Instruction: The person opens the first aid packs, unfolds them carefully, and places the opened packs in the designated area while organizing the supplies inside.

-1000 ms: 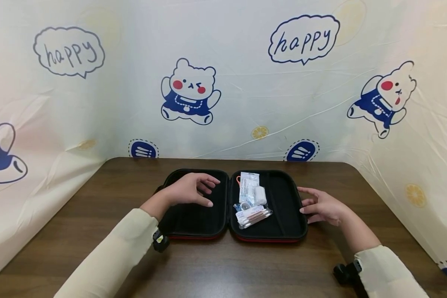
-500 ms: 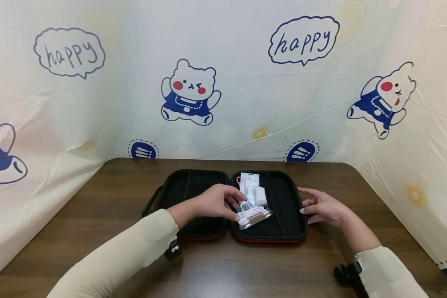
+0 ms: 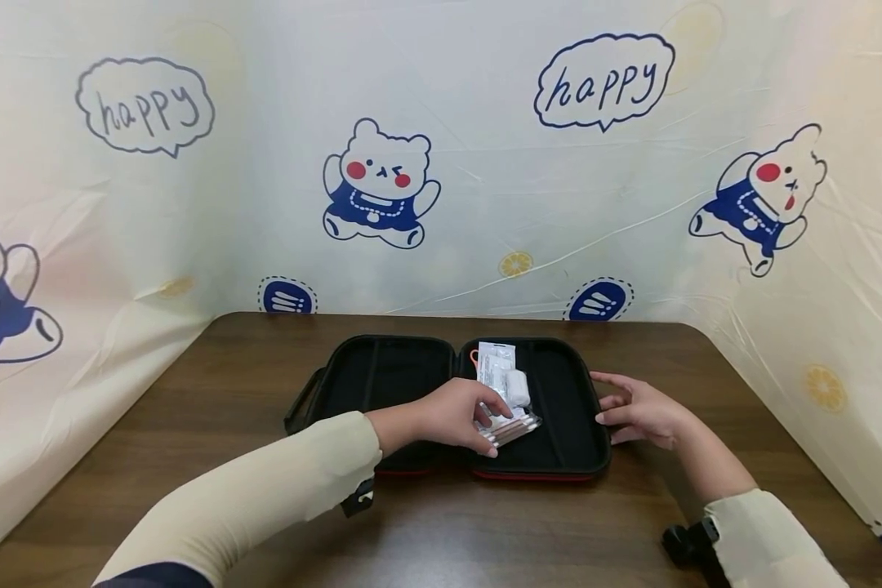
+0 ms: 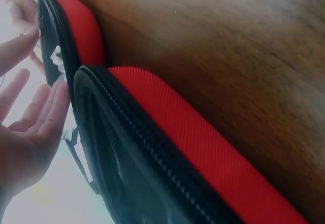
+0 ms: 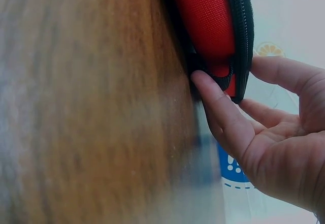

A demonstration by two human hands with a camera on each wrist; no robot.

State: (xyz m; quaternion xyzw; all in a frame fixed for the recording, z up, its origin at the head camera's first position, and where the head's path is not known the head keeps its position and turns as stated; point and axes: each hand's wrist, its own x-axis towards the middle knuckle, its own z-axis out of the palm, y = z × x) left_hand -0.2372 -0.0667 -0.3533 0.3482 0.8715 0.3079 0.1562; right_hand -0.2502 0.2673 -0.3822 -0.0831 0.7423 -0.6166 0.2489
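A zip case [image 3: 566,392], black inside with red outer walls, lies opened flat on the table. My left hand [image 3: 456,412] is over its right half, thumb and fingers apart around a clear bag of cotton swabs [image 3: 522,426]. In the left wrist view the fingers [image 4: 45,104] are relaxed, partly covering the contents. Behind them lie a white printed packet [image 3: 495,363] and a small white roll [image 3: 517,388]. My right hand [image 3: 647,415] holds the case's right edge. The right wrist view shows a digit on the zip rim [image 5: 245,31] and another by a black loop [image 5: 221,79].
An orange loop [image 3: 474,357] peeks out beside the packet. The case's left half [image 3: 397,367] has a black handle strap [image 3: 305,400] at its outer side. The brown table [image 3: 441,539] ends at a printed cloth wall [image 3: 441,278].
My left hand has moved right, from over the case's left half to the cotton swabs in the right half. The right hand has stayed at the case's edge.
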